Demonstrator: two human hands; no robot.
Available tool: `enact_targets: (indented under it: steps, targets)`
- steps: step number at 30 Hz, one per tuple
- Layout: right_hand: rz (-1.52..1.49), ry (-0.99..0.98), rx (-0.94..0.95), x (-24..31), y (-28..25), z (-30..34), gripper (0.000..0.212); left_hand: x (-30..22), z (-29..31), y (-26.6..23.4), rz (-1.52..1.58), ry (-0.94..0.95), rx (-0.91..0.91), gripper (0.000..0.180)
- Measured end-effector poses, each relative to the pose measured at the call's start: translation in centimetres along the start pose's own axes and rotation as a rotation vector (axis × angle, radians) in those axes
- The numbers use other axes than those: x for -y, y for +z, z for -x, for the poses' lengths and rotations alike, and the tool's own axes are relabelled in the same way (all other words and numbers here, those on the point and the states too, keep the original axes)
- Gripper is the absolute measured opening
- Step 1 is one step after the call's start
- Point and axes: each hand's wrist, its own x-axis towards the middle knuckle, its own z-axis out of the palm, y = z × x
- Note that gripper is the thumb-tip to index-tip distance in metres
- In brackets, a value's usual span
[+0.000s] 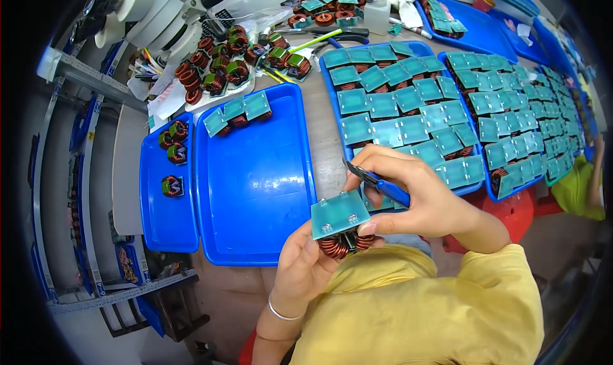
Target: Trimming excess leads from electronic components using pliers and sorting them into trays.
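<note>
Over the table's front edge, my left hand [306,256] grips a copper-wound toroidal coil [341,243] from below. A flat teal board [340,213] sits on top of that coil, with small shiny solder points along its near side. My right hand [408,186] is closed around blue-handled side cutters [383,187]. Their dark jaws point to the upper left, above the board's far edge and apart from the solder points. My right thumb touches the board's right corner. Part of the coil is hidden by the board and my fingers.
A large blue tray [255,192] holds a few boarded coils [235,111]; a narrower tray [167,221] beside it has several coils. To the right, trays [350,153] are packed with boarded coils. A microscope [143,14] and loose coils [220,65] stand at the back left.
</note>
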Motion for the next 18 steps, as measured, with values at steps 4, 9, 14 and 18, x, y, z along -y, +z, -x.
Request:
enact_targets:
  steps: [4, 9, 14, 18]
  targets:
    - [0.012, 0.002, -0.065, -0.2, 0.0, 0.7, 0.042, 0.2, 0.0, -0.5, 0.02, -0.023, 0.011, 0.056]
    - [0.1, -0.047, -0.16, -0.2, 0.0, 1.3, 0.045, 0.1, -0.2, 0.7, -0.1, 0.013, -0.111, 0.054]
    - [0.175, -0.073, -0.196, 0.1, 0.1, 1.4, 0.047, 0.3, -0.5, 1.0, -0.307, 0.074, -0.109, 0.06]
    - [0.213, -0.094, -0.225, 0.6, 0.4, 1.5, 0.049, 0.5, -0.3, 0.4, -0.226, 0.109, -0.05, 0.053]
